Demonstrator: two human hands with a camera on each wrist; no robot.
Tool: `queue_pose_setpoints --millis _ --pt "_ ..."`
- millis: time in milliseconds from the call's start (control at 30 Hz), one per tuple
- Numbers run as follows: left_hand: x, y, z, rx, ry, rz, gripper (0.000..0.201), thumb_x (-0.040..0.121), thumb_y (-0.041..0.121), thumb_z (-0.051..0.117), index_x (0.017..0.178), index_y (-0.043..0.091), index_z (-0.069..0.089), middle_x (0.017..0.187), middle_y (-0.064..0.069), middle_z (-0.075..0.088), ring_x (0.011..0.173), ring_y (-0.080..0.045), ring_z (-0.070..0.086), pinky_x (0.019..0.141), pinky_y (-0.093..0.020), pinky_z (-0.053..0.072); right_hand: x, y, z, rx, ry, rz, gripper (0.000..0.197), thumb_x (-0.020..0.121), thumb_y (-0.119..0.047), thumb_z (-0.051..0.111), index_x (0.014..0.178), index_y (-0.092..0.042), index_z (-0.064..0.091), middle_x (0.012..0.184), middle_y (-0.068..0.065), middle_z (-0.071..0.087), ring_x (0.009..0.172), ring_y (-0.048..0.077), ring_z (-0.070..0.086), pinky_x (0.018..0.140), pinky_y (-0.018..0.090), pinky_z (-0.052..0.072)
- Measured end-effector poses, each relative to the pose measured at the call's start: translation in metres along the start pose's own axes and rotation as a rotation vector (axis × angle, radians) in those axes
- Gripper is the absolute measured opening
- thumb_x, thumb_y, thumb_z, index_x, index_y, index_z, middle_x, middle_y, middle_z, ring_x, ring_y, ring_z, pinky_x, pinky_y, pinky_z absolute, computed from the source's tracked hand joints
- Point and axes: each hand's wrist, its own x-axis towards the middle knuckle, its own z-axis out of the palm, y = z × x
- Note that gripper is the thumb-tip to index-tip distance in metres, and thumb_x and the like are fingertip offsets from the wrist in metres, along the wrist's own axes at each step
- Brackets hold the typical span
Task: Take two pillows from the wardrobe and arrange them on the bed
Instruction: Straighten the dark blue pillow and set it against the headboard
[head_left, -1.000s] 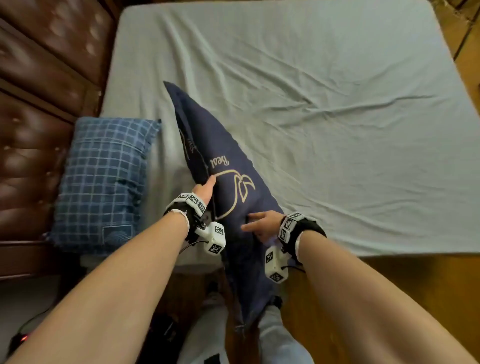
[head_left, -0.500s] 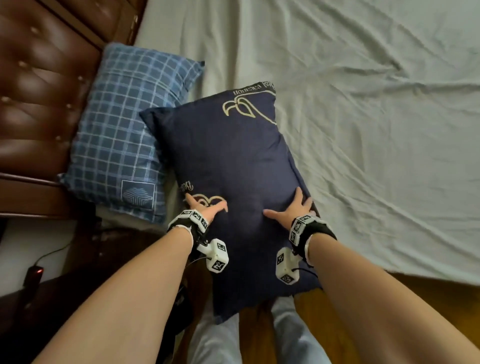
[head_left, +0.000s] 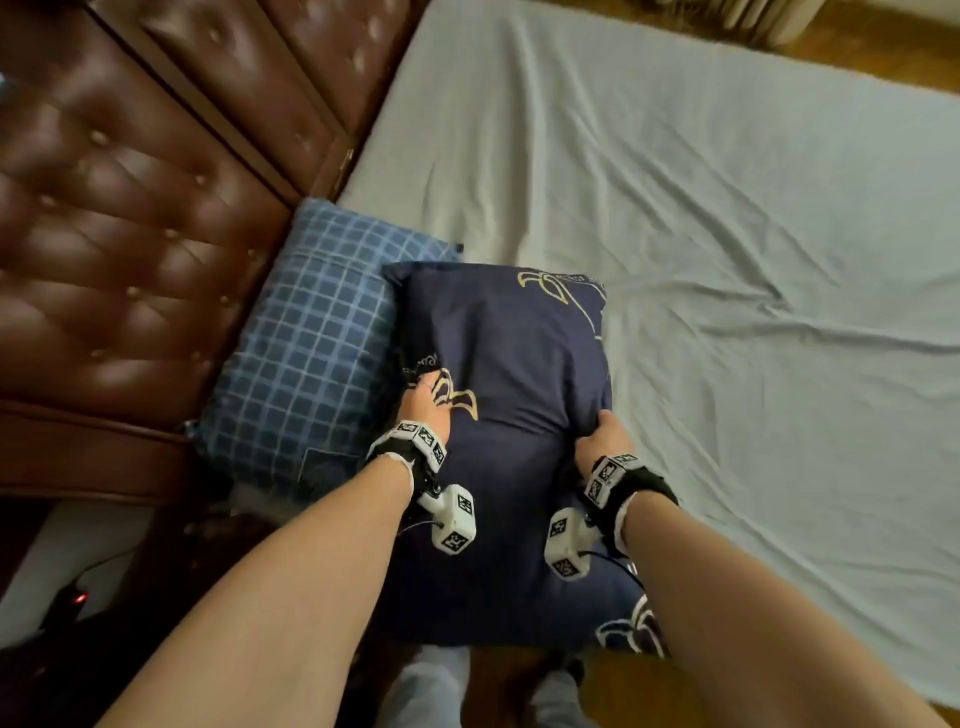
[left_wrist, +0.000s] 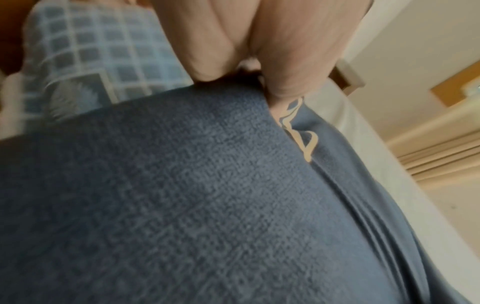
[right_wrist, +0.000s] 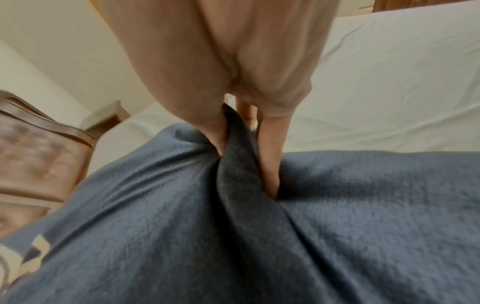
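Now | navy pillow (head_left: 509, 353): long axis away from person; against checked pillow (head_left: 311, 364) | left hand (head_left: 423, 410), right hand (head_left: 605, 434) grasping its sides

The inner pillow (head_left: 311, 353) lies on the bed (head_left: 727, 260), right against the headboard (head_left: 130, 260). The outer pillow (head_left: 509, 353) lies on its side away from the headboard, overlapping its edge, with one end hanging past the bed's edge over the floor (head_left: 519, 686). The left hand (head_left: 423, 410) holds the outer pillow's edge nearer the headboard, and the right hand (head_left: 605, 436) holds the edge farther from it.
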Motion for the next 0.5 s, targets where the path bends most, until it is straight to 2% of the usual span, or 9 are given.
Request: queue_pose_setpoints --millis 33,100,267,400,500 --pt "0.005 0.017 -0.020 -0.060 0.010 0.010 0.049 0.091 0.005 0.056 0.138 0.016 0.051 0.129 -0.016 0.061 0.116 -0.031 0.060 0.100 -0.031 0.045 -0.003 -0.020 -0.012 0.021 0.023 -0.011 0.033 0.084 -0.006 0.047 0.117 -0.009 0.050 0.114 0.023 0.061 0.101 0.043 0.060 0.087 0.046 0.053" --pt "0.016 0.047 -0.057 -0.131 0.029 0.040 0.052 0.089 0.005 0.058 0.138 0.019 0.051 0.129 -0.015 0.060 0.113 -0.029 0.062 0.095 -0.026 0.045 -0.007 -0.058 -0.033 0.064 0.066 -0.024 0.037 0.084 -0.008 0.048 0.121 -0.009 0.049 0.117 0.022 0.060 0.103 0.043 0.060 0.090 0.048 0.053" --pt "0.035 0.119 -0.149 -0.236 0.039 0.107 0.079 0.075 0.017 0.077 0.145 0.024 0.041 0.138 -0.007 0.054 0.122 -0.029 0.057 0.106 -0.034 0.043 -0.021 -0.155 -0.076 0.236 0.131 -0.094 0.052 0.086 -0.007 0.048 0.137 -0.008 0.040 0.133 0.020 0.054 0.116 0.041 0.055 0.099 0.041 0.047" --pt "0.057 0.158 -0.198 -0.275 0.114 0.133 0.097 0.058 0.021 0.082 0.145 0.031 0.040 0.136 -0.002 0.057 0.122 -0.026 0.058 0.108 -0.039 0.044 -0.016 -0.215 -0.097 0.326 0.132 -0.184 0.053 0.085 -0.011 0.048 0.137 -0.013 0.040 0.130 0.019 0.057 0.110 0.041 0.059 0.095 0.049 0.051" --pt "0.058 0.181 -0.225 -0.179 0.218 0.125 0.093 0.068 0.020 0.080 0.148 0.034 0.034 0.145 -0.002 0.049 0.133 -0.027 0.048 0.113 -0.036 0.037 -0.002 -0.250 -0.109 0.344 0.115 -0.243 0.052 0.086 -0.012 0.049 0.137 -0.013 0.039 0.132 0.017 0.055 0.112 0.041 0.058 0.095 0.048 0.050"
